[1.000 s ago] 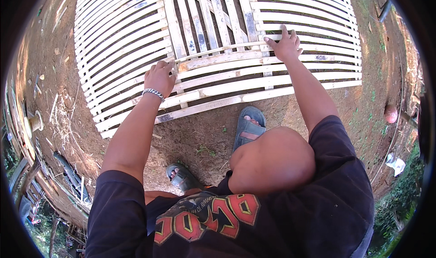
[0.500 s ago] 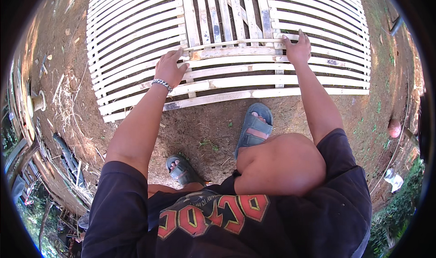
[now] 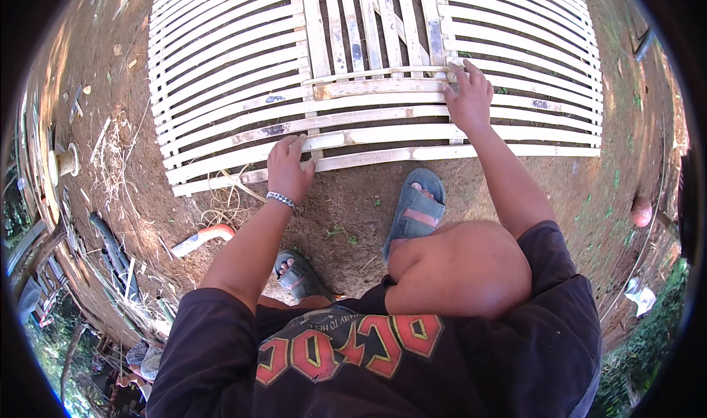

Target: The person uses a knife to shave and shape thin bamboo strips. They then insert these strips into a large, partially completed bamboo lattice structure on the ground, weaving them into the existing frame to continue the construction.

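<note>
1. The brown dirt ground (image 3: 346, 213) is the biggest thing. It shows between the slats too.
2. The big pale slatted panel (image 3: 375, 88) lies on the ground in front of the person. Long slats (image 3: 398, 134) go from side to side. In the middle, other slats (image 3: 356, 52) point away from the person.
3. A dark shirt (image 3: 456, 374) with red letters fills the bottom of the view.
4. A thin strip (image 3: 375, 73) lies across the near ends of the middle slats.
5. Two gray sandals (image 3: 428, 206) are on the feet. The right one is near the panel's front edge, and the left one is farther back.
6. The right hand (image 3: 469, 97) is on the panel, at the right end of the thin strip. Its fingers bend a little. I cannot tell if its grip is holding the strip.
7. The left hand (image 3: 291, 169) is over the panel's front edge, with its fingertips by the second slat from the front. Its grip is partly wide, with the thumb away from the fingers.
8. A white and orange curved thing (image 3: 197, 240) lies on the dirt, left of the left arm.
9. A reddish round thing (image 3: 641, 212) is far to the right.
10. A silver bracelet (image 3: 280, 198) is around the left wrist.
</note>
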Tool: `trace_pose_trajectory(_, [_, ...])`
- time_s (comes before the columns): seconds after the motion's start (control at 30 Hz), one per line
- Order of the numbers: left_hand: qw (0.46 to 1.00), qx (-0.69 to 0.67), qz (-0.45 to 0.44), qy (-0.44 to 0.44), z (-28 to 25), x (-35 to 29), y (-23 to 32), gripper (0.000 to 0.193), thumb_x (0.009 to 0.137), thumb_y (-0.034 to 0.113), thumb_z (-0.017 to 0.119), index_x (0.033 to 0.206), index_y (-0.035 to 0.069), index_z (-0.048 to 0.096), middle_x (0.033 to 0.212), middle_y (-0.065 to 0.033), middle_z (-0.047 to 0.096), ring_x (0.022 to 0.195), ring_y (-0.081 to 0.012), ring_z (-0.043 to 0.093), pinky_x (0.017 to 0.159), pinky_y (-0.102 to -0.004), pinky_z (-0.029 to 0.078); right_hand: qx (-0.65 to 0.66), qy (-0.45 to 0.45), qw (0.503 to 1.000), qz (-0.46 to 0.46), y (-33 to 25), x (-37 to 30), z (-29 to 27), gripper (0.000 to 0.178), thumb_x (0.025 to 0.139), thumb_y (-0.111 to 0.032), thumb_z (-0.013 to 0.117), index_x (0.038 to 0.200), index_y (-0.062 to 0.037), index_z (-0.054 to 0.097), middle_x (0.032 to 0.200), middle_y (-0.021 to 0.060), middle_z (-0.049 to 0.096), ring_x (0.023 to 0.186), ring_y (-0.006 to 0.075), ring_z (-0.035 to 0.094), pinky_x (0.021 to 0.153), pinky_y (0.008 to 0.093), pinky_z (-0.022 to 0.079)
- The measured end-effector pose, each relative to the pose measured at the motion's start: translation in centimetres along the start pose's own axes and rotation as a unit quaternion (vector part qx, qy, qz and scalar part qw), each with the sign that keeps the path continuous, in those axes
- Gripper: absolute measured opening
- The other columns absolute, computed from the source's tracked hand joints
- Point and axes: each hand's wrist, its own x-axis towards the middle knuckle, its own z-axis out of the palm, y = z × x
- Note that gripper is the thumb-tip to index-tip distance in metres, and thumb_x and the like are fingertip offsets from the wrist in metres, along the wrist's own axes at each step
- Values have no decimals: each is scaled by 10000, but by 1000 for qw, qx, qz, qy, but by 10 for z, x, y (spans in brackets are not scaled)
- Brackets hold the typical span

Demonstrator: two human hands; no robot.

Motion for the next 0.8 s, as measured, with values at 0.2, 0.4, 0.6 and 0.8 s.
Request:
trace_pose_trajectory(0.2, [997, 46, 19, -54, -1, -10, 1, 528, 807, 259, 810, 1267, 86, 617, 1274, -120, 584, 1235, -326, 525, 1065, -465, 416, -48, -80, 991, -95, -23, 16, -13, 453, 1010, -249, 561, 1461, -234, 523, 1538, 35, 467, 1473, 268, 358, 1190, 636, 247])
trace_pose_trajectory(0.4, [990, 91, 36, -100, -12, 1, 3, 493, 813, 320, 809, 1215, 102, 625, 1231, -105, 601, 1192, -304, 545, 1024, -459, 432, -48, -101, 985, -134, -38, 42, -17, 277, 984, -161, 573, 1240, -207, 665, 1190, 17, 621, 1231, 234, 570, 1155, 566, 326])
trace_pose_trajectory(0.6, [976, 123, 47, -172, -15, -3, 7, 518, 819, 321, 801, 1251, 112, 607, 1241, -104, 602, 1192, -302, 559, 1023, -461, 442, -10, -123, 981, -151, -34, 41, -26, 261, 938, -61, 552, 1159, -148, 660, 1162, 49, 635, 1152, 269, 614, 1031, 453, 457])
trace_pose_trajectory(0.8, [970, 135, 68, -191, -15, -15, 5, 551, 830, 281, 787, 1305, 106, 568, 1237, -111, 610, 1213, -302, 566, 1035, -460, 445, 69, -86, 990, -92, -6, -5, -42, 231, 918, -40, 573, 1132, -113, 621, 1062, 103, 649, 1061, 331, 634, 915, 461, 502])
